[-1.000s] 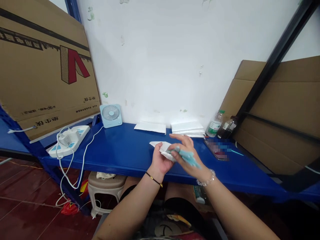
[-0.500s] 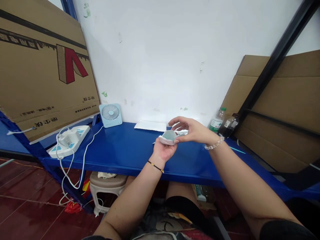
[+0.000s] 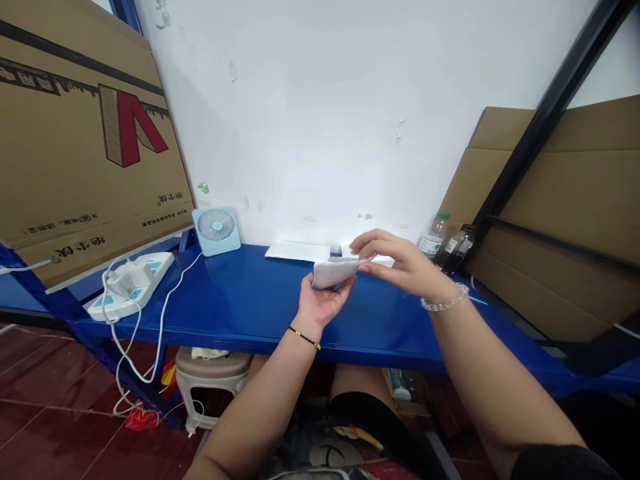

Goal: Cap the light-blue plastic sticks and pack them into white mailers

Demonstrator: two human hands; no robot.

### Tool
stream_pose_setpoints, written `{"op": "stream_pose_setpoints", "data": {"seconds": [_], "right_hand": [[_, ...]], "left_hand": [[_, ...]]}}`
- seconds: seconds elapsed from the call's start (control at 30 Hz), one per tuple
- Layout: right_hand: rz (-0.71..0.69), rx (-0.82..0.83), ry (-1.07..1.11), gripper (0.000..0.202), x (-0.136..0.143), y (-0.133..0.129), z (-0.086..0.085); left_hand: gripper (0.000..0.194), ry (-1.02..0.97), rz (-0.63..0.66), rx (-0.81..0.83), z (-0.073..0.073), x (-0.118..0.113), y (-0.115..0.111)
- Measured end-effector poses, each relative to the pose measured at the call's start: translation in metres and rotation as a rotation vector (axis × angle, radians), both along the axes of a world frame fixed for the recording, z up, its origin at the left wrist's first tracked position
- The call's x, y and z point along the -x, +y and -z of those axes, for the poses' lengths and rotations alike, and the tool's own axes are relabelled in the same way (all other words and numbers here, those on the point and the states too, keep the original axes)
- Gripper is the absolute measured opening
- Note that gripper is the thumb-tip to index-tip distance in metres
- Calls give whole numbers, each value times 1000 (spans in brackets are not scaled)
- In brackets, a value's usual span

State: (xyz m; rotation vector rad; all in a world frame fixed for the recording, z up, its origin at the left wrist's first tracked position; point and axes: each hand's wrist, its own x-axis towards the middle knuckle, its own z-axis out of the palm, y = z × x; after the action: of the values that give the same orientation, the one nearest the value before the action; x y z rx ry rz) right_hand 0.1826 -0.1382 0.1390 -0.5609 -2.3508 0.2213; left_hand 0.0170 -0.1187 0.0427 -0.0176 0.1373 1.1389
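A small white packet (image 3: pixel 334 272), thin and soft-looking, is held above the blue table. My left hand (image 3: pixel 324 303) is palm up beneath it, thumb and fingers gripping its lower side. Fingertips of my right hand (image 3: pixel 393 261) pinch the packet's right end, the other fingers arched over it. What is inside the packet cannot be seen. Behind the hands, a flat white piece (image 3: pixel 297 251) lies by the wall, and another white piece is partly hidden behind my right hand.
The blue table (image 3: pixel 240 293) carries a light blue fan (image 3: pixel 217 231) and a white power strip (image 3: pixel 131 285) with cables at left. A green-capped bottle (image 3: pixel 434 237) and a dark bottle (image 3: pixel 457 248) stand at right. Cardboard (image 3: pixel 565 220) flanks the table; a stool (image 3: pixel 213 373) is below.
The packet has tilted, so its greyish-green inner face has turned out of sight and its white side faces me. My right hand has shifted slightly right, still at the packet's end.
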Motion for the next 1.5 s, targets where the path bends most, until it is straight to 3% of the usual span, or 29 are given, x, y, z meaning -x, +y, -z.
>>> {"op": "stream_pose_setpoints", "data": {"seconds": [0.07, 0.17, 0.27, 0.37, 0.47, 0.53, 0.6, 0.7, 0.77, 0.83, 0.93, 1.0, 1.07, 1.13, 1.2, 1.23, 1.3, 1.37, 1.43, 1.5], "right_hand": [[5, 60, -35, 15, 2, 0, 2], [144, 56, 31, 18, 7, 7, 17], [223, -192, 94, 21, 13, 15, 36], [140, -465, -86, 27, 18, 21, 51], [127, -498, -250, 28, 18, 32, 63], [299, -427, -181, 28, 11, 52, 69], [577, -303, 29, 35, -6, 85, 73], [936, 26, 288, 47, -50, 148, 72], [1121, 176, 284, 48, -82, 188, 73], [1313, 253, 110, 46, -107, 217, 77], [1411, 297, 35, 35, -121, 236, 89], [1455, 179, 23, 41, -110, 238, 97], [1391, -47, -30, 48, -85, 235, 106], [1106, -166, -166, 47, -48, 232, 115], [764, -142, -367, 51, -6, 228, 127], [662, -126, -450, 59, 15, 226, 133], [607, -90, -559, 68, 49, 224, 146], [632, -45, -584, 50, 72, 222, 154], [650, -17, -575, 34, 80, 217, 156], [655, -4, -559, 32, 76, 209, 153]], "left_hand": [[40, 14, 7, 14, 9, 3, 2], [40, 30, -2, 59, 19, 7, 4], [38, 58, -35, 115, 24, 10, 6], [37, 109, -32, 147, 24, 14, 10], [34, 111, -23, 141, 21, 21, 14], [41, 88, 10, 101, 20, 28, 15], [52, 102, 33, 50, 24, 38, 14], [41, 271, -37, -16, 39, 55, 12], [35, 494, -145, -35, 54, 64, 11], [31, 678, -258, -49, 68, 70, 11], [30, 742, -290, -84, 80, 72, 9], [31, 736, -294, -97, 82, 71, 8], [32, 735, -304, -98, 82, 70, 8], [33, 727, -304, -84, 80, 69, 8], [33, 707, -309, -58, 80, 69, 9], [32, 697, -317, -44, 79, 69, 9], [31, 682, -334, -25, 79, 70, 9], [32, 678, -341, -17, 78, 71, 8], [33, 677, -341, -13, 77, 71, 8], [35, 665, -341, -3, 76, 71, 8]]}}
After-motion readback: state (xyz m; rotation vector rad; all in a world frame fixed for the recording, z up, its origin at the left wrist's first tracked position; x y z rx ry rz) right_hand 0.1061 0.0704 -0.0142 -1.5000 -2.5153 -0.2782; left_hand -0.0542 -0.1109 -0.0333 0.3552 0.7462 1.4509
